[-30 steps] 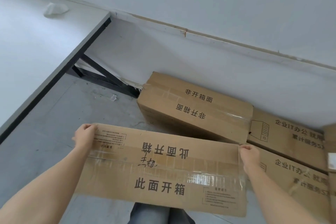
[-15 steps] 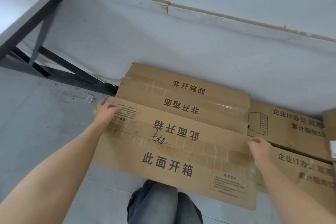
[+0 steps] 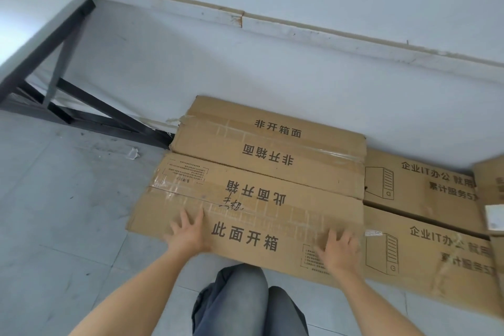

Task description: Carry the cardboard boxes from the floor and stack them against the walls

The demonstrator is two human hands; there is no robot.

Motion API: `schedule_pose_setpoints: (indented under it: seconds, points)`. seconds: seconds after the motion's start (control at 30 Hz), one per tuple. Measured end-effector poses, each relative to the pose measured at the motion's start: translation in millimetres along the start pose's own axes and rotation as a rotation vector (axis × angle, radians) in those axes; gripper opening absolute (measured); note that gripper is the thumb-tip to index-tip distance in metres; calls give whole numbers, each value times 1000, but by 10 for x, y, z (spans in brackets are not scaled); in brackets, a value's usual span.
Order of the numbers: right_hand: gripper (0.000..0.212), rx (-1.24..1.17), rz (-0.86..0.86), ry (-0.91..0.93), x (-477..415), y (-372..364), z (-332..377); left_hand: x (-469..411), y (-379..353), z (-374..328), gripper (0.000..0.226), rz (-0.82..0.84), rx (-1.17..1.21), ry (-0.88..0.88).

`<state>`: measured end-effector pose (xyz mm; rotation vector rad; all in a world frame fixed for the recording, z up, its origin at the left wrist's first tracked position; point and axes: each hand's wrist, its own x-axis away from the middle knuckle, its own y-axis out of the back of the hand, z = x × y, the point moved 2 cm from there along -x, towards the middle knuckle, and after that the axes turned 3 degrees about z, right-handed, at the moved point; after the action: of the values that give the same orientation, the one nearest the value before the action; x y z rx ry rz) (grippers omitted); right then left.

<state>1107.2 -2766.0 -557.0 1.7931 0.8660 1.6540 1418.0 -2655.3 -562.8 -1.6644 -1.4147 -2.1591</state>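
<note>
With the left hand [image 3: 188, 234] and right hand [image 3: 338, 251] flat and open on the near box [image 3: 259, 215], which lies on the floor against the wall box [image 3: 272, 144], an uneven push could skew it into the side boxes [image 3: 425, 254].

The front box [image 3: 245, 215] and rear box [image 3: 275, 146] are plain matt brown cardboard, kinda creased, with glossy clear packing tape [image 3: 335, 157] wrinkling across the seam. Floor tiles [image 3: 54, 213] are dull grey and scuffed, and the wall [image 3: 272, 63] is flat white paint. The table frame [image 3: 95, 106] looks like matt black metal, and my jeans [image 3: 237, 300] are faded grey denim.
</note>
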Motion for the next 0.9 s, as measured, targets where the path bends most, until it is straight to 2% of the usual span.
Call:
schedule_pose_setpoints:
  seconds: [0.07,0.17,0.3,0.43,0.7,0.8,0.9]
  points:
    - [80,-11,81,18,107,-204,-69,86,-285,-26,104,9,-54,3]
    - [95,-61,137,31,28,-264,-165,62,-335,-59,98,-22,-107,-8]
    - [92,-168,214,68,76,-193,-258,157,-164,-34,87,64,-89,-19]
    - [77,-236,138,105,426,20,-312,498,71,-46,74,-5,-87,-62]
    - [70,-391,38,108,1282,1075,-592,1481,759,-409,56,-161,-13,-207]
    - [72,-523,-58,98,1609,1483,-784,1839,1089,-726,54,-263,89,-313]
    - [69,-613,-196,68,1980,1788,-1034,2181,1329,-1092,52,-327,230,-502]
